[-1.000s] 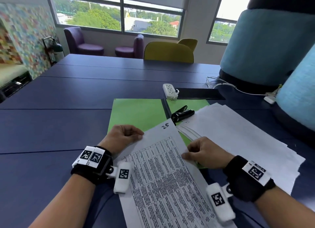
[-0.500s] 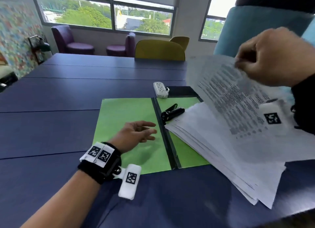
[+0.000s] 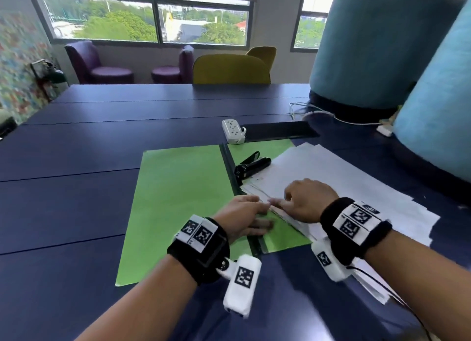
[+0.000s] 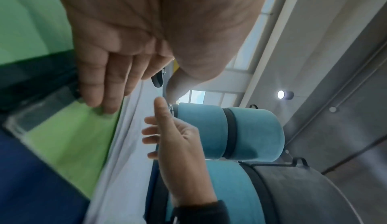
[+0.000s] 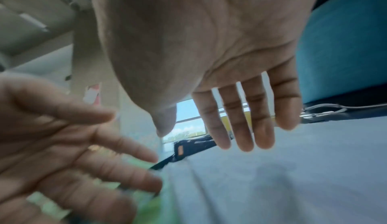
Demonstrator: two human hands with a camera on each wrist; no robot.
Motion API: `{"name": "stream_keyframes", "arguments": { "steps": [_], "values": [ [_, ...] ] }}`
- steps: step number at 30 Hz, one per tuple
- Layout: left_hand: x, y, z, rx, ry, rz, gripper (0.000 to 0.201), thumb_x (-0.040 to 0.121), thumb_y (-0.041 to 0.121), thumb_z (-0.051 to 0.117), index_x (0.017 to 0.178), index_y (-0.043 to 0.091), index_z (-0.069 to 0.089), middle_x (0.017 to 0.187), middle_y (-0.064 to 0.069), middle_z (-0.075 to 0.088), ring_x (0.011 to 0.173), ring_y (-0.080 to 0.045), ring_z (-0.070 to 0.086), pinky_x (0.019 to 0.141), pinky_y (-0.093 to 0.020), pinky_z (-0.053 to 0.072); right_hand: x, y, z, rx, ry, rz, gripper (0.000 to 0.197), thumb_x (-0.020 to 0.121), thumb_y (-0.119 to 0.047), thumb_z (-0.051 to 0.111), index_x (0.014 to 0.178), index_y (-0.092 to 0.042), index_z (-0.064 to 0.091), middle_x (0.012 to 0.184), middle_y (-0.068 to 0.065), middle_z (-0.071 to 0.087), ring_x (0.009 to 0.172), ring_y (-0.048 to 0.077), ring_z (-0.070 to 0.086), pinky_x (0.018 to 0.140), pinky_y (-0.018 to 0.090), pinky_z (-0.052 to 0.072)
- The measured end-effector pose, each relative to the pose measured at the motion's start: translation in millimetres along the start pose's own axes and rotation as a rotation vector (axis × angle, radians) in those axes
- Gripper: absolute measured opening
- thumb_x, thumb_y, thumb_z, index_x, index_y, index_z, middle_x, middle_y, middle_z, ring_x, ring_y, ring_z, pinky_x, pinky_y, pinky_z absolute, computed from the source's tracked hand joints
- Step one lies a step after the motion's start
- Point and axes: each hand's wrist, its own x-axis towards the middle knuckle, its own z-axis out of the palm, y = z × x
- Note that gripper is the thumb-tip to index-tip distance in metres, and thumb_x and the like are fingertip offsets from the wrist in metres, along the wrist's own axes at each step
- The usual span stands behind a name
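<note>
An open green folder (image 3: 178, 200) lies flat on the blue table (image 3: 76, 149). On its right half sits a stack of white paper sheets (image 3: 344, 188), blank side up. My left hand (image 3: 248, 214) hovers over the folder's black spine with straight fingers (image 4: 98, 85), at the stack's left edge. My right hand (image 3: 293, 203) is over the stack's near left edge, fingers (image 5: 240, 125) straight and spread, holding nothing. The two hands' fingertips nearly meet. A black stapler (image 3: 251, 166) lies at the top of the folder's right half.
A white power strip (image 3: 233, 130) and a black panel (image 3: 277, 130) sit behind the folder. Large teal cushioned seats (image 3: 382, 47) stand at the right with a white cable (image 3: 339, 117) on the table. A yellow chair (image 3: 230, 69) stands at the far edge.
The right hand has laid the printed sheet face down on the right stack and let go. Both hands have come together at the stack's left edge. The left hand moved right.
</note>
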Motion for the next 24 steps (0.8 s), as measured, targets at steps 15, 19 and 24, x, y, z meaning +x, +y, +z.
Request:
{"name": "stream_keyframes", "arguments": {
  "steps": [15,19,24],
  "values": [
    [14,12,35,-0.371,-0.001,-0.094,0.045,0.083,0.046,0.063,0.117,0.017,0.054,0.089,-0.006,0.068,0.097,-0.027,0.061,0.087,-0.041,0.039,3,38,25,0.128,-0.27,-0.003,0.105,0.061,-0.063,0.066,0.147,-0.022,0.022,0.148,0.008,0.038,0.136,0.031,0.038,0.108,0.043,0.039],
    [14,10,29,-0.451,-0.095,-0.072,0.069,0.084,0.054,0.06,0.138,0.016,0.04,0.115,-0.007,0.075,0.115,-0.027,0.066,0.101,-0.043,0.042,-4,28,27,0.054,-0.236,-0.012,0.083,0.064,-0.037,0.066,0.136,-0.02,0.028,0.127,0.009,0.048,0.119,0.034,0.05,0.095,0.039,0.048],
    [2,1,28,-0.394,-0.074,-0.076,0.065,0.086,0.051,0.06,0.138,0.016,0.045,0.114,-0.009,0.066,0.114,-0.028,0.058,0.094,-0.044,0.044,-7,23,22,-0.06,-0.138,0.014,0.056,0.076,-0.018,0.065,0.124,-0.013,0.037,0.118,0.013,0.057,0.108,0.035,0.059,0.075,0.032,0.042]
  ]
}}
